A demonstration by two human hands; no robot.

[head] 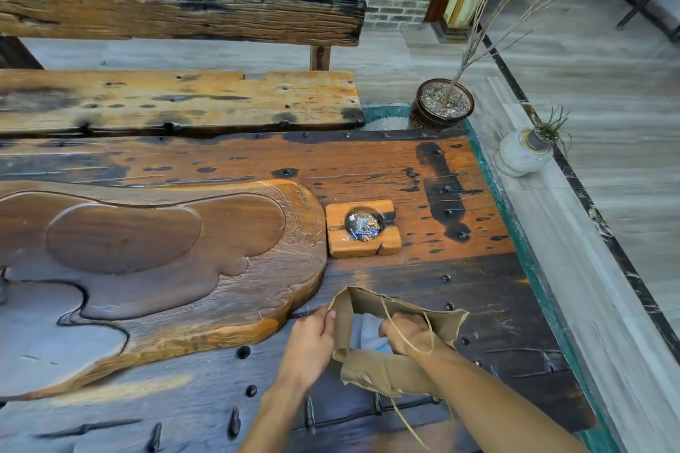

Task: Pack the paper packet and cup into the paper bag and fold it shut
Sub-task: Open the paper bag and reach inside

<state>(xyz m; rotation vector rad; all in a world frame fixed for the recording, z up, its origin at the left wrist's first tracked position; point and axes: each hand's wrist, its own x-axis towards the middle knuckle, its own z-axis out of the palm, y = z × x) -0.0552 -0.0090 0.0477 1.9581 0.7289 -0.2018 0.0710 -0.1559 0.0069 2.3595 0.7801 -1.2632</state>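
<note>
A brown paper bag with a torn rim and twine handles stands open on the dark wooden table, near its front right. My left hand pinches the bag's left rim and holds it open. My right hand reaches down into the mouth; whether it grips anything there is hidden. Something pale, white and light blue, shows inside the bag beside my right hand. I cannot tell whether it is the packet or the cup.
A large carved wooden tea tray fills the table's left half. A square wooden ashtray with butts sits beyond the bag. A wooden bench stands behind the table. A potted dry branch and a small white vase stand right.
</note>
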